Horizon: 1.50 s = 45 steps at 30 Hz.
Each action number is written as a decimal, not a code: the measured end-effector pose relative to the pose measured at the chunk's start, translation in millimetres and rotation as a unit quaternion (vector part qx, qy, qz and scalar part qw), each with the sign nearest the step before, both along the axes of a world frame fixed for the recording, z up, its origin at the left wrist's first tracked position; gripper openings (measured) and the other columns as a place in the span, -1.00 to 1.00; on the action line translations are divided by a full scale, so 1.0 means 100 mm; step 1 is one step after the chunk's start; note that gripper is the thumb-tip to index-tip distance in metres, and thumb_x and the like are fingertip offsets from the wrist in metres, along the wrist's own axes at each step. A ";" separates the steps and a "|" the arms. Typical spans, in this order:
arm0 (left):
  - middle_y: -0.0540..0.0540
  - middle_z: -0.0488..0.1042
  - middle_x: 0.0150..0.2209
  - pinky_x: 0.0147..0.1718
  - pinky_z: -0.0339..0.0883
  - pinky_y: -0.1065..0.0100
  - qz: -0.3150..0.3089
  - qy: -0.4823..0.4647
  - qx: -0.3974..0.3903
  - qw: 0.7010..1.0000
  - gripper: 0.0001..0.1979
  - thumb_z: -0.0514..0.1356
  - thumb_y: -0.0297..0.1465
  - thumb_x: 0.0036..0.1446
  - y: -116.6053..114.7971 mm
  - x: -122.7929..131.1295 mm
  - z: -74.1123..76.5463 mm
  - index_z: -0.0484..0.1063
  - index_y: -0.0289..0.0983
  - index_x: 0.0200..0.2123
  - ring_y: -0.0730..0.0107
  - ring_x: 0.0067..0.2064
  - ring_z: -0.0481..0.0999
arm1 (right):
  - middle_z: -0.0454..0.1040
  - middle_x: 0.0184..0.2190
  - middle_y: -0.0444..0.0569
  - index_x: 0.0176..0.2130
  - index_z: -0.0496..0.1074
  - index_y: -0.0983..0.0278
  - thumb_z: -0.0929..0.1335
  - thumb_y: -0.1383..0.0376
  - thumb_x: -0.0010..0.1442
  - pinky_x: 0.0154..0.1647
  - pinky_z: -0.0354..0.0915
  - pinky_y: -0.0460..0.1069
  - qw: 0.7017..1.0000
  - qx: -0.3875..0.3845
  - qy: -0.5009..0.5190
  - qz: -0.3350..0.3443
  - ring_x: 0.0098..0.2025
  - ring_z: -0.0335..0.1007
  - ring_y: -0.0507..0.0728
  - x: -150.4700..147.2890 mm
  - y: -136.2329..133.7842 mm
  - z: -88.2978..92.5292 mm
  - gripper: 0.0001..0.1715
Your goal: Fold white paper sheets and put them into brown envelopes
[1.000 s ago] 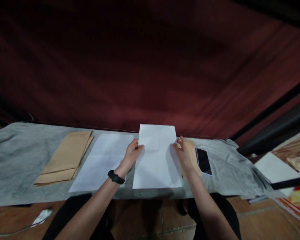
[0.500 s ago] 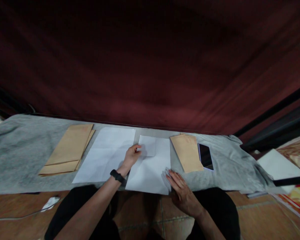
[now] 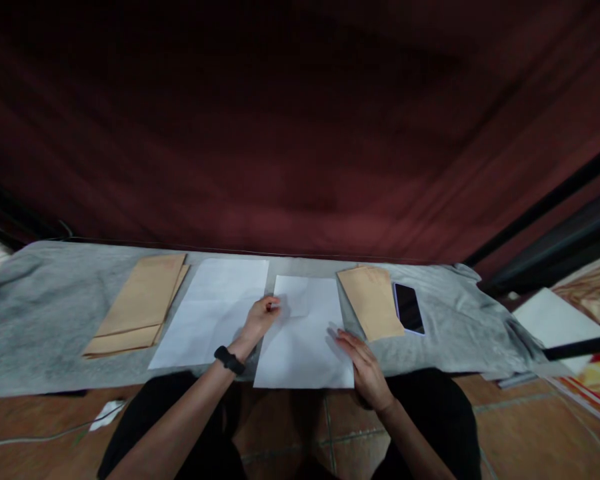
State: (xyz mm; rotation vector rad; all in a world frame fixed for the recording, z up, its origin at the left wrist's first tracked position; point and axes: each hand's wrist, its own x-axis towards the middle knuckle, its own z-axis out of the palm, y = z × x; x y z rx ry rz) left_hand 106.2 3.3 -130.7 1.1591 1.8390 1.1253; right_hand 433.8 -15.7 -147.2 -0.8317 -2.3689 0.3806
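A white paper sheet (image 3: 305, 357) lies between my hands on the grey cloth, and a smaller white paper square (image 3: 294, 297) rests on its upper left part. My left hand (image 3: 261, 319), wearing a black wristband, pinches with thumb and forefinger at the left edge of that square. My right hand (image 3: 367, 370) is open, its fingers stretched out over the sheet's right edge; its thumb is hard to make out. To the left of the sheet lies another, larger white paper (image 3: 205, 327) with a faint crease across it, partly behind my left wrist.
Stacked brown paper envelopes (image 3: 137, 297) lie at the left, and smaller brown envelopes (image 3: 373, 303) at the right, touching a phone (image 3: 409, 309). A grey cloth (image 3: 460, 320) covers the low surface. Behind it hangs a dark red curtain (image 3: 300, 167). A cable (image 3: 35, 439) crosses the tiled floor.
My right hand's fingers have straightened and the sheet's lower right corner now lies flatter and farther right. My left hand stays pinched at the small square. The view has shifted slightly.
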 end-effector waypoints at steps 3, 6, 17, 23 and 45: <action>-0.22 0.53 -0.16 0.04 0.30 0.00 -0.002 0.098 0.019 0.995 -0.68 0.23 -0.41 0.05 -0.13 0.09 0.21 0.54 -0.28 -0.08 -0.01 -0.05 0.52 | 0.47 0.17 -0.04 0.16 0.45 0.05 0.17 0.44 0.34 0.24 0.37 0.26 0.999 -0.011 0.039 -0.030 0.23 0.37 0.19 0.02 0.07 -0.07 -0.46; -0.29 0.37 0.22 0.29 0.03 -0.07 -0.102 0.270 0.098 0.952 -0.60 0.12 -0.35 0.25 -0.19 0.27 0.36 0.45 -0.23 0.13 -0.04 0.29 0.27 | 0.50 0.14 -0.07 0.07 0.52 0.05 0.20 0.43 0.32 0.26 0.33 0.30 0.999 -0.017 0.031 -0.009 0.22 0.37 0.20 0.02 0.09 -0.10 -0.50; -0.18 0.60 0.00 0.08 0.35 0.09 -0.270 -0.204 -0.035 0.940 -0.40 0.07 0.13 0.21 -0.05 -0.09 0.38 0.56 -0.16 0.03 0.06 0.07 0.55 | 0.61 -0.29 0.04 -0.24 0.54 0.22 0.25 0.10 0.36 -0.13 0.44 0.10 0.969 -0.148 0.105 -0.170 -0.19 0.55 0.23 0.00 0.24 -0.08 -0.64; -0.24 0.61 -0.16 -0.06 0.39 0.14 -0.181 -0.303 -0.036 0.935 -0.23 0.15 0.26 0.01 -0.06 -0.32 0.24 0.52 -0.25 0.02 0.11 -0.10 0.59 | 0.54 -0.41 -0.01 -0.31 0.47 0.25 0.21 0.00 0.36 -0.32 0.33 0.01 0.954 -0.151 0.102 -0.236 -0.37 0.48 0.17 -0.29 0.64 0.04 -0.53; -0.28 0.16 0.38 0.34 -0.01 -0.05 -0.180 0.367 0.135 0.903 -0.45 -0.06 -0.41 0.33 -0.02 0.48 -0.17 0.13 -0.33 0.36 0.06 0.41 0.08 | 0.05 0.42 0.08 0.38 0.13 0.29 0.11 0.28 0.44 0.42 -0.03 0.23 0.984 -0.021 -0.130 -0.119 0.45 -0.08 0.22 -1.30 0.69 -0.20 -0.41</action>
